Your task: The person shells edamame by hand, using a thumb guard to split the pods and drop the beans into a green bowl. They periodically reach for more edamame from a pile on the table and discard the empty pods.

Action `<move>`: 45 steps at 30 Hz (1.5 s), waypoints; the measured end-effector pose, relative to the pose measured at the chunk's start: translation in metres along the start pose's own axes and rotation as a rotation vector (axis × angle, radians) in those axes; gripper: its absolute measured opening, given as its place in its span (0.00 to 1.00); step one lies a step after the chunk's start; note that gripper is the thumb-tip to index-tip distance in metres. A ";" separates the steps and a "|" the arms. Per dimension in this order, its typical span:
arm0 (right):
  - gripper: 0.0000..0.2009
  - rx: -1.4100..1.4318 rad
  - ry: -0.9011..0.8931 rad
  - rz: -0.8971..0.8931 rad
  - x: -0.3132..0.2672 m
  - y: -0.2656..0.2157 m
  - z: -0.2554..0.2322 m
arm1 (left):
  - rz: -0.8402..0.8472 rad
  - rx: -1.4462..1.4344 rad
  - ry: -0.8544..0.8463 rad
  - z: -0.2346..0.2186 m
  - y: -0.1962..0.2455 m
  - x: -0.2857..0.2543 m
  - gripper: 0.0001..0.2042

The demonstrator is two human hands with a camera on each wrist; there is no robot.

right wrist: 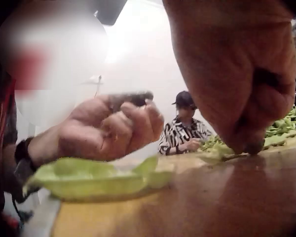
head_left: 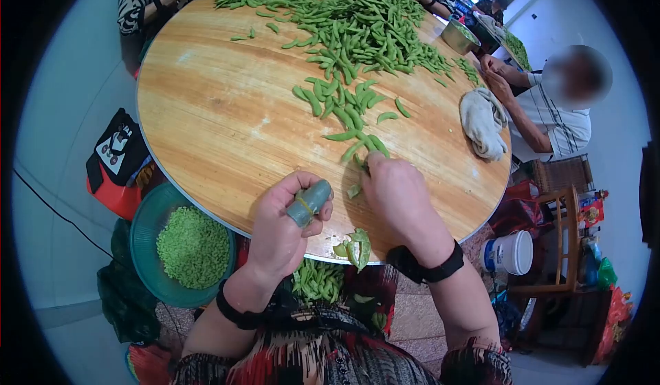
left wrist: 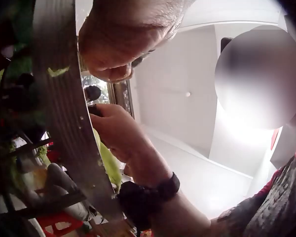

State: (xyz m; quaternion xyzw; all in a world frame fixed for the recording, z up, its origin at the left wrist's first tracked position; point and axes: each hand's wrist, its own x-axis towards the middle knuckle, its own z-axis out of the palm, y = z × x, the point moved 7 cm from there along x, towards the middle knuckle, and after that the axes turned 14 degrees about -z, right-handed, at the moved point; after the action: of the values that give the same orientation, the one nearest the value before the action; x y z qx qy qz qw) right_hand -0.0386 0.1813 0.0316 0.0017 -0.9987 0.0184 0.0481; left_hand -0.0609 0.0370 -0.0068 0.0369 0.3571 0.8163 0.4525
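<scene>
In the head view my left hand (head_left: pixel 271 230) hovers over the front edge of the round wooden table (head_left: pixel 206 110), fingers curled in. A grey-green sleeve (head_left: pixel 311 203) with a yellow band is on its thumb. My right hand (head_left: pixel 399 189) reaches down to the tabletop, its fingertips pinching at a green soybean pod (head_left: pixel 376 144) at the near end of a trail of pods. Fingers hide part of that pod. Split pod shells (head_left: pixel 357 249) lie at the table edge between the hands; one opened shell (right wrist: pixel 98 185) looms large in the right wrist view.
A big heap of soybean pods (head_left: pixel 375 24) covers the far tabletop. Left below the table, a teal basin (head_left: pixel 141 247) contains shelled beans (head_left: pixel 192 247). More pods (head_left: pixel 318 280) are beneath the front edge. A white cloth (head_left: pixel 481 124) lies at right, near a seated person (head_left: pixel 560 127).
</scene>
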 end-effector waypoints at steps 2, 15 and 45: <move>0.13 0.084 0.086 -0.022 -0.010 0.008 -0.002 | -0.013 -0.021 -0.025 0.002 -0.004 -0.001 0.10; 0.13 1.799 -0.049 0.251 -0.082 -0.036 -0.004 | -0.121 0.009 0.021 0.016 -0.034 0.002 0.07; 0.08 0.183 0.082 -0.095 0.006 0.006 -0.010 | -0.001 0.427 0.019 0.009 -0.020 0.001 0.12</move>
State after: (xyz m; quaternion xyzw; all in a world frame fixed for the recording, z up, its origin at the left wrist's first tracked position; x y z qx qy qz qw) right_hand -0.0438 0.1881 0.0418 0.0524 -0.9888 0.1070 0.0894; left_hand -0.0442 0.0498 -0.0129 0.1241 0.5264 0.7222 0.4313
